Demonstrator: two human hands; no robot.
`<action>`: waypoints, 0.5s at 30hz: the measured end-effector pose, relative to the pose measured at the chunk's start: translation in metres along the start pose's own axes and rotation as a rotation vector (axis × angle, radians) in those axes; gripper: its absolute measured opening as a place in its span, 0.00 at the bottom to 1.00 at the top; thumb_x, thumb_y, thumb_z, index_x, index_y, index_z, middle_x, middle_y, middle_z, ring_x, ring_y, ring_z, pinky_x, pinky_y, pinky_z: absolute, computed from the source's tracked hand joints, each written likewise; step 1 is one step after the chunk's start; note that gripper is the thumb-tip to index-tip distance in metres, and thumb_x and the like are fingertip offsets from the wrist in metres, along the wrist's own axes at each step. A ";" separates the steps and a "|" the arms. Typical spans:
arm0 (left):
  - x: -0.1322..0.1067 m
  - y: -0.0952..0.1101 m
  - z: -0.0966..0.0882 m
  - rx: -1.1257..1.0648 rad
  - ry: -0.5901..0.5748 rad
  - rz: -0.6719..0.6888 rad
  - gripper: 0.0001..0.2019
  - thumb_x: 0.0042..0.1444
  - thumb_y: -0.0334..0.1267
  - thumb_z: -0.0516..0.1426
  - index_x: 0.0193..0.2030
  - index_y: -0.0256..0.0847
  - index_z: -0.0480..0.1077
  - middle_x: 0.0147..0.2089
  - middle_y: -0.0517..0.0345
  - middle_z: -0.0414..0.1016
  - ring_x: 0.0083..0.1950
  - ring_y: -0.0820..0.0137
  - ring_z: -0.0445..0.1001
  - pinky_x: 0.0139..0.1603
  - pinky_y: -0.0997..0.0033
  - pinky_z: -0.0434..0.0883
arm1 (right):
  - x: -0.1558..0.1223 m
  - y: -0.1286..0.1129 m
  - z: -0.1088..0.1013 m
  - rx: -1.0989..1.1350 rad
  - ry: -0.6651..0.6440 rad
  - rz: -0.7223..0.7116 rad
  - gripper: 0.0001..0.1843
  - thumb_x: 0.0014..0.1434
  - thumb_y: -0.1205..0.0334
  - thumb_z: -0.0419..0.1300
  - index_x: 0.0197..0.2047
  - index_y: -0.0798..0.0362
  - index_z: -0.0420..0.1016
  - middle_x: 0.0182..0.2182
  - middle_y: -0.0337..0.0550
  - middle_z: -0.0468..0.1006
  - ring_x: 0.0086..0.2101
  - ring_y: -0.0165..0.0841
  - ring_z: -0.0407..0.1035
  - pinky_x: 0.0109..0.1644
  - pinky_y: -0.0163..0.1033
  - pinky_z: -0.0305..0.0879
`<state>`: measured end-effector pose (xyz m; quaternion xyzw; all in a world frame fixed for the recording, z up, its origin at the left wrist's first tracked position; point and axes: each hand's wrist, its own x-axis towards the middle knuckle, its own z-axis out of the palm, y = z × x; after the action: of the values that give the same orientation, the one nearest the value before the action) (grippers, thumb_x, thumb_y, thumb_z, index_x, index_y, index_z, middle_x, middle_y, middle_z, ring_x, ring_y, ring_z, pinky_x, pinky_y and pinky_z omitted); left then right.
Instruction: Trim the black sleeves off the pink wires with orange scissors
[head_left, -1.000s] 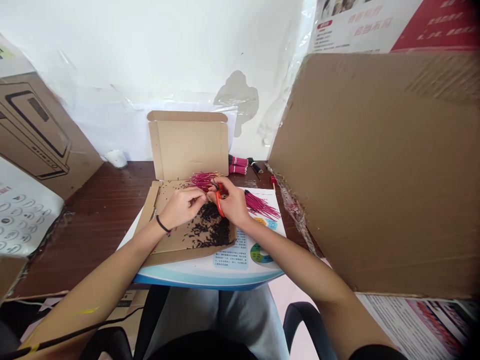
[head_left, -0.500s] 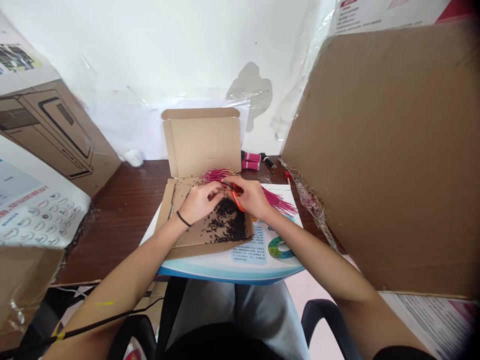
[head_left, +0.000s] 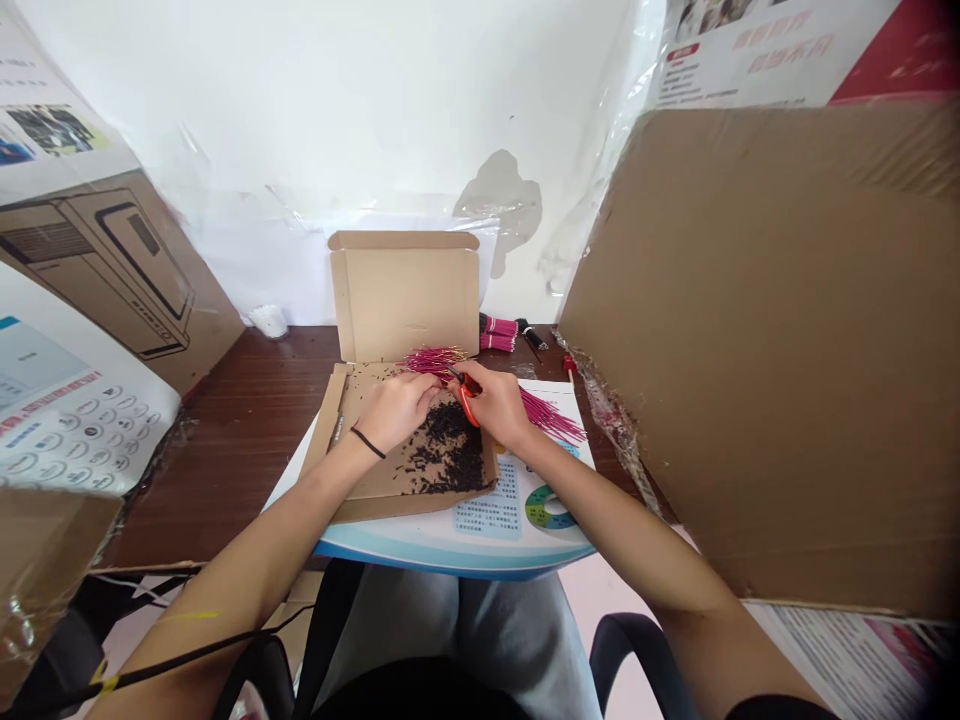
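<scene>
Nearest, grey trousers [head_left: 420,625], then a printed sheet [head_left: 525,560] spread on the counter [head_left: 225,420]. On it a cardboard box [head_left: 356,478] lies open, black snippets [head_left: 457,462] strewn over its floor, thickest toward the right. Over these we see the left hand [head_left: 394,412], grip pinched narrow; we cannot tell whether a strand sits between its fingertips. The right hand [head_left: 501,400] has its grip closed around orange-handled scissors [head_left: 468,408], blades beside the left fingertips.

Magenta wires [head_left: 433,359] lie loose at the back of the box; more magenta strands [head_left: 555,416] fan out right of the right hand, partly behind it. By the heap, we judge plenty of snipping done — which wires are finished and which wait, we cannot say. Farther back, banded magenta bundles [head_left: 498,334] and a black bundle [head_left: 533,336] look untouched, beside the raised lid [head_left: 405,300].

Hard to make out: the blade tips and wire ends — small, half hidden by fingers.
</scene>
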<state>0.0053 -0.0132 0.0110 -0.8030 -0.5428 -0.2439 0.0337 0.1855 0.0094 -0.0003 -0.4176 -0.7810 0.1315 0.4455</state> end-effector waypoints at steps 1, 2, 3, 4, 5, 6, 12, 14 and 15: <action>0.001 0.002 -0.004 0.040 -0.028 -0.027 0.13 0.63 0.36 0.51 0.42 0.43 0.79 0.42 0.51 0.83 0.42 0.60 0.81 0.39 0.63 0.74 | 0.000 0.001 0.000 -0.003 0.002 0.007 0.13 0.58 0.64 0.61 0.46 0.53 0.80 0.32 0.42 0.83 0.30 0.34 0.75 0.37 0.35 0.68; 0.001 0.004 -0.008 0.077 -0.064 -0.050 0.13 0.63 0.37 0.51 0.42 0.44 0.79 0.41 0.51 0.83 0.42 0.59 0.81 0.39 0.62 0.73 | 0.001 0.003 0.000 -0.013 0.000 0.013 0.13 0.58 0.64 0.62 0.47 0.53 0.79 0.33 0.42 0.83 0.30 0.34 0.76 0.37 0.35 0.68; 0.002 0.006 -0.014 0.112 -0.102 -0.071 0.14 0.63 0.37 0.51 0.41 0.44 0.79 0.40 0.50 0.83 0.42 0.58 0.80 0.40 0.62 0.73 | 0.001 0.004 0.000 -0.030 -0.009 0.013 0.14 0.58 0.64 0.61 0.48 0.53 0.79 0.33 0.43 0.83 0.31 0.35 0.76 0.38 0.35 0.68; 0.004 0.008 -0.020 0.149 -0.142 -0.089 0.14 0.63 0.38 0.51 0.41 0.45 0.79 0.40 0.50 0.83 0.42 0.57 0.80 0.40 0.62 0.73 | 0.002 0.005 -0.001 -0.053 -0.022 0.004 0.14 0.59 0.65 0.61 0.48 0.53 0.79 0.35 0.44 0.84 0.33 0.35 0.77 0.39 0.36 0.69; 0.006 0.008 -0.026 0.187 -0.179 -0.109 0.14 0.62 0.38 0.51 0.41 0.45 0.79 0.40 0.50 0.83 0.42 0.57 0.80 0.40 0.61 0.73 | 0.002 0.007 -0.002 -0.084 -0.035 -0.010 0.14 0.59 0.65 0.60 0.49 0.53 0.79 0.37 0.45 0.84 0.35 0.36 0.77 0.40 0.36 0.69; 0.010 0.008 -0.032 0.226 -0.207 -0.132 0.14 0.62 0.38 0.51 0.41 0.45 0.80 0.40 0.49 0.82 0.42 0.57 0.80 0.41 0.61 0.73 | 0.003 0.008 -0.003 -0.119 -0.042 -0.025 0.15 0.60 0.66 0.59 0.49 0.53 0.78 0.38 0.46 0.84 0.36 0.36 0.77 0.41 0.37 0.69; 0.061 -0.010 -0.036 0.299 -0.221 -0.207 0.15 0.63 0.41 0.51 0.45 0.46 0.80 0.46 0.50 0.82 0.47 0.58 0.79 0.46 0.62 0.73 | 0.009 0.018 -0.009 -0.274 -0.003 -0.021 0.17 0.62 0.65 0.56 0.53 0.50 0.77 0.39 0.45 0.83 0.37 0.36 0.76 0.42 0.37 0.68; 0.080 -0.016 -0.024 0.290 -0.220 -0.176 0.15 0.62 0.40 0.53 0.47 0.47 0.80 0.47 0.50 0.82 0.48 0.60 0.78 0.47 0.65 0.72 | 0.010 0.022 -0.009 -0.286 -0.019 -0.036 0.16 0.62 0.65 0.56 0.51 0.50 0.77 0.39 0.45 0.83 0.37 0.35 0.76 0.41 0.37 0.67; 0.087 -0.018 -0.018 0.274 -0.222 -0.160 0.15 0.61 0.39 0.53 0.47 0.47 0.80 0.47 0.50 0.82 0.48 0.60 0.78 0.48 0.66 0.72 | 0.010 0.023 -0.008 -0.293 -0.030 -0.041 0.15 0.62 0.65 0.56 0.51 0.50 0.78 0.38 0.46 0.83 0.37 0.35 0.76 0.40 0.37 0.67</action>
<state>0.0089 0.0627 0.0601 -0.7672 -0.6334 -0.0793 0.0631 0.2019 0.0298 -0.0031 -0.4602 -0.8066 0.0133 0.3707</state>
